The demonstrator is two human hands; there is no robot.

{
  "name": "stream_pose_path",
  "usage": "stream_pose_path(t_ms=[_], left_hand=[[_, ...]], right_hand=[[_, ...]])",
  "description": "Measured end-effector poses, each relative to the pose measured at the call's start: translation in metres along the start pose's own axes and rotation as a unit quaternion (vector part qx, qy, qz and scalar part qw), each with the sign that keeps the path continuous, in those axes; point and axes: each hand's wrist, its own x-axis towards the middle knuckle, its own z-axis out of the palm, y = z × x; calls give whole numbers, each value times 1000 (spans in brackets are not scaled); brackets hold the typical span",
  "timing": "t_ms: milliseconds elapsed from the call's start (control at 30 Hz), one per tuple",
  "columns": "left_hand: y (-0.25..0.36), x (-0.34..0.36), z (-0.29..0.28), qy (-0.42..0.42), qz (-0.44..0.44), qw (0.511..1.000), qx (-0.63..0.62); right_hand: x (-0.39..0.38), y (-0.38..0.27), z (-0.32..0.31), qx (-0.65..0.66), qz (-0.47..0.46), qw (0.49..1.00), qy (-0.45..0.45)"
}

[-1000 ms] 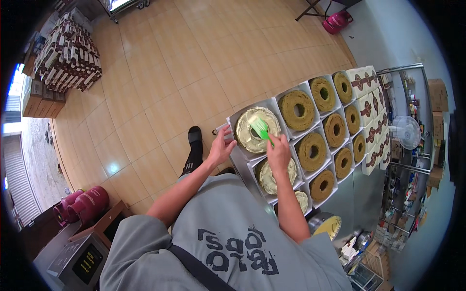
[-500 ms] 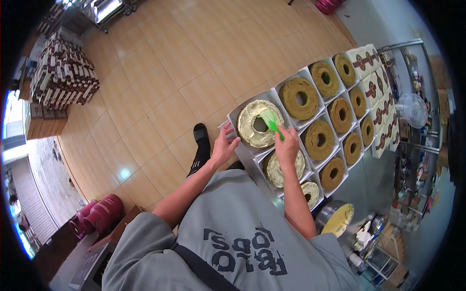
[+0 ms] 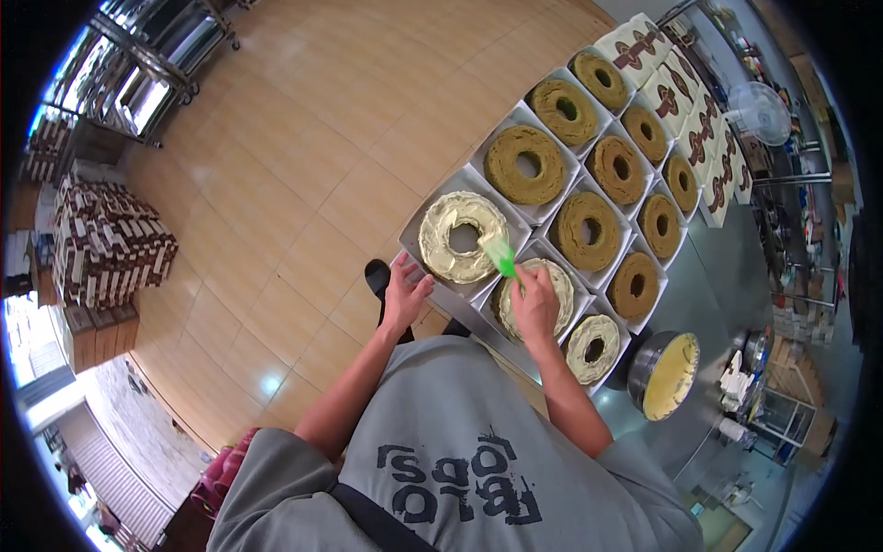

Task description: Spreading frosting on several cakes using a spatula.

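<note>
My right hand [image 3: 536, 308] is closed round the green handle of a pastry brush [image 3: 498, 252]. Its pale bristles touch the right side of a ring cake spread with cream [image 3: 437, 241], which sits in an open white box [image 3: 411, 235]. At that box's near left corner is my left hand [image 3: 405, 296], fingers apart against the edge. Under and beside my right hand lies a second cream-covered ring cake [image 3: 558, 276], partly hidden by it. A third coated cake [image 3: 591, 350] is nearer to me. Several plain brown ring cakes [image 3: 524, 166] fill the other boxes.
A metal bowl of yellow cream [image 3: 670, 377] stands on the steel table [image 3: 713, 294] at the right. Printed white boxes [image 3: 708, 138] are stacked beyond the cakes, near a fan [image 3: 759, 113]. Far left on the tiled floor is a pile of brown-and-white boxes [image 3: 115, 239].
The brush has moved from the cake's upper right side down to its lower right side. My head view has shifted, so the boxes appear further left and the cream bowl shows more fully.
</note>
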Motion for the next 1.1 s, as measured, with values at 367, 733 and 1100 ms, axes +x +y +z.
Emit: stream_pose_path(t_ms=[367, 733, 1100], left_hand=[[7, 3, -6, -35, -60, 997, 13], [63, -46, 64, -229, -199, 936, 177], [59, -81, 118, -217, -129, 937, 243]], right_hand=[[-32, -18, -22, 42, 77, 996, 31], [-186, 287, -225, -143, 393, 871, 257], [-179, 462, -173, -138, 463, 875, 13]])
